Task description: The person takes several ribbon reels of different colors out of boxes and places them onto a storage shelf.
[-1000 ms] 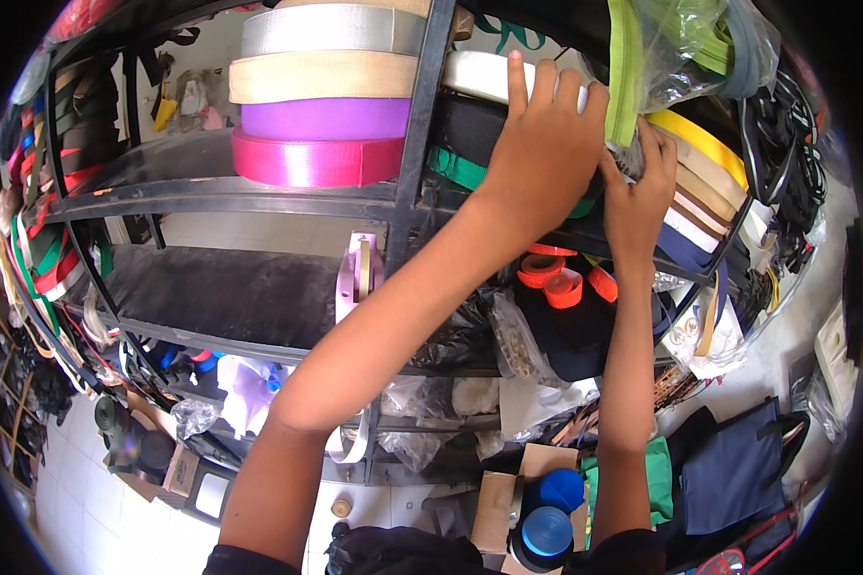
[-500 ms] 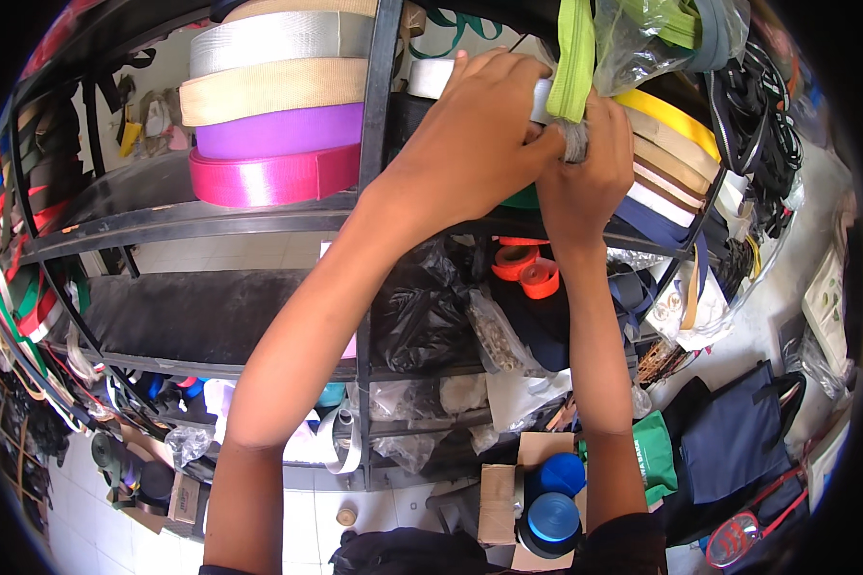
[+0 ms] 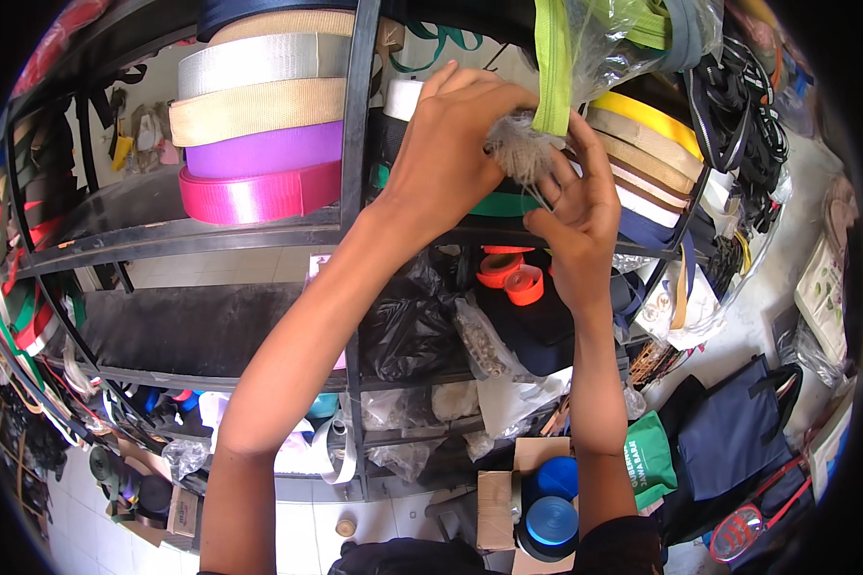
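Grey stringy bundle [image 3: 521,149] within the left grip [image 3: 457,137]; right grip [image 3: 585,199] (loosely parted) just beside.

I record bright, diffuse light. Reference, the pink roll [image 3: 259,195]: sheen on its face; glare on clear plastic [image 3: 601,69] to its right; black shelf [image 3: 182,321] below it dim; my left hand [image 3: 460,144], right of it, sharp; 4 corners black, straight edges bowed.

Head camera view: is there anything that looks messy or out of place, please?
Yes. The grey, frayed, fibrous tuft between the left hand and the right hand has loose strands sticking out. A small, round, tan object lies by itself on the white tiled floor, perhaps dropped.
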Action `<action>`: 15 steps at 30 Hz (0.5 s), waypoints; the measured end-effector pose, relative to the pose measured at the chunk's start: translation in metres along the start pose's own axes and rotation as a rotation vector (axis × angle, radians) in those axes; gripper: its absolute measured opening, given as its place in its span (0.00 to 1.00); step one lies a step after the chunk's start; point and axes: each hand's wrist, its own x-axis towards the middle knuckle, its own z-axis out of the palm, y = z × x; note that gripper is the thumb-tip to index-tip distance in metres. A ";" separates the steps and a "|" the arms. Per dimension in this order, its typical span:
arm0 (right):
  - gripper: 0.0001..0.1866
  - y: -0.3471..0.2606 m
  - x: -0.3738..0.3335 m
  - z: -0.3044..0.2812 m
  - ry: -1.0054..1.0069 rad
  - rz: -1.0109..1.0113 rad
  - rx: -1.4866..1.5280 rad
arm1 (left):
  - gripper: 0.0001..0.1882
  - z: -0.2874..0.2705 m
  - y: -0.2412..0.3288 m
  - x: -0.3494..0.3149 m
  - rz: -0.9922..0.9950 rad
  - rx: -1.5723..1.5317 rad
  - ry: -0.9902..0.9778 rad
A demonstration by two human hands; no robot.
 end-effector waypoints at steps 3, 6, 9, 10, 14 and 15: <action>0.40 -0.003 0.001 -0.001 0.051 0.044 -0.025 | 0.26 -0.007 -0.005 -0.001 0.043 0.091 -0.015; 0.33 -0.004 0.018 -0.030 0.116 0.098 -0.145 | 0.26 -0.013 -0.009 0.001 0.110 0.201 -0.051; 0.27 0.020 0.036 -0.063 0.056 -0.049 -0.510 | 0.24 -0.018 -0.012 0.002 0.135 0.269 -0.078; 0.26 0.028 0.040 -0.069 -0.020 -0.011 -0.501 | 0.23 -0.019 -0.013 0.003 0.115 0.300 -0.102; 0.23 0.052 0.048 -0.072 -0.124 0.091 -0.334 | 0.19 -0.026 -0.014 -0.001 0.062 0.307 -0.078; 0.23 0.055 0.050 -0.072 -0.126 0.089 -0.331 | 0.18 -0.024 -0.011 -0.002 0.035 0.359 -0.061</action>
